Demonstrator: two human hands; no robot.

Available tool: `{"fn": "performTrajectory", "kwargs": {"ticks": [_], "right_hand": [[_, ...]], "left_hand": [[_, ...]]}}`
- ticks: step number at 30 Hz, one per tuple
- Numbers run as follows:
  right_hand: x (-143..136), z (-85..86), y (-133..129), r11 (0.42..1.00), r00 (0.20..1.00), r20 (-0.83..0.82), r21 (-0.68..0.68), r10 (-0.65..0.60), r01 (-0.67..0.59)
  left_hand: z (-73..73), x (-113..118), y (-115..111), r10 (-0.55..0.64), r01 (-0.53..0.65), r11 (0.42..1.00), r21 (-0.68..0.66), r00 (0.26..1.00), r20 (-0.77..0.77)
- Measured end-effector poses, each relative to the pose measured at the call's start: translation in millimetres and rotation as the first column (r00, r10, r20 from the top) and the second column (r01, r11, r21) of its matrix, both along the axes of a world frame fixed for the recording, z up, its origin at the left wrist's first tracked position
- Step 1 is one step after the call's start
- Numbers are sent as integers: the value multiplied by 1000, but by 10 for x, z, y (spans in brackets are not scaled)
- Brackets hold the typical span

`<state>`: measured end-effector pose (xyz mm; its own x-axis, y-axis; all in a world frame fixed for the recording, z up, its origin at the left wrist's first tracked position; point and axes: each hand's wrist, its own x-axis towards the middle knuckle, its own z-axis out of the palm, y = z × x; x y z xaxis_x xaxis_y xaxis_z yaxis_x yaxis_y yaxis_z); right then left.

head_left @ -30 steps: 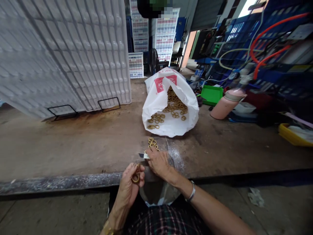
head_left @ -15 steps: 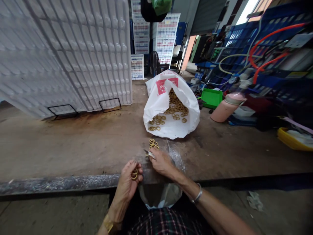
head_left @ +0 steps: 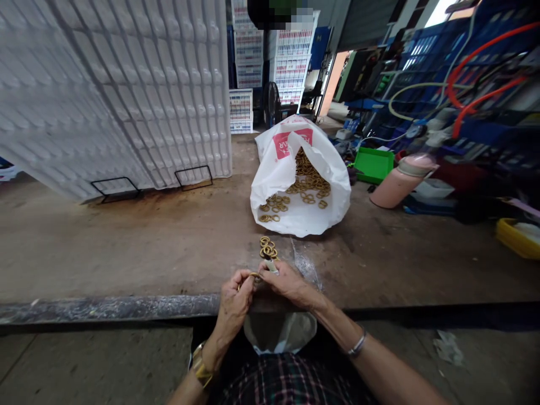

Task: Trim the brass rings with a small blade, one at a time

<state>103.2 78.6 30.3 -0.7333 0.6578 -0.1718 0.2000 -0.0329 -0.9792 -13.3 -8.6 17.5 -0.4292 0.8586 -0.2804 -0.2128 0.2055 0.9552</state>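
Note:
My left hand is closed on a brass-coloured ring at the table's front edge. Close beside it, my right hand grips a small knife with a pale handle and a dark tip. Its fingertips meet the same ring from the right. Whether more rings are inside the left palm is hidden. Just beyond the hands lies a small group of loose rings. Behind them a white plastic bag rests on its side, its mouth facing me, with many similar rings inside.
Ribbed white trays stand upright at left on black wire holders. To the right are a green tray, a pink bottle and a yellow container. A translucent bag hangs below the table edge by my lap.
My two hands have come together. The left hand has moved right and up with its ring, and the right hand's fingers now touch it, still holding the knife.

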Motion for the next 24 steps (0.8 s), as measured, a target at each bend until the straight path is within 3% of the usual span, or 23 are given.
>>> {"fn": "performTrajectory", "kwargs": {"ticks": [7, 11, 18, 24], "right_hand": [[-69, -78, -71, 992, 1000, -3, -121, -28, 27], [-95, -105, -79, 985, 997, -34, -159, -72, 66], [-111, -69, -46, 982, 982, 19, 37, -189, 188], [-121, -66, -56, 967, 983, 20, 184, -182, 175]], "left_hand": [[-75, 14, 2, 73, -54, 993, 106, 980, -184], [-53, 41, -14, 60, -46, 995, 88, 987, -152], [39, 55, -46, -49, 50, 999, 16, 999, -10], [-42, 30, -67, -132, 127, 990, 62, 987, 94]]}}
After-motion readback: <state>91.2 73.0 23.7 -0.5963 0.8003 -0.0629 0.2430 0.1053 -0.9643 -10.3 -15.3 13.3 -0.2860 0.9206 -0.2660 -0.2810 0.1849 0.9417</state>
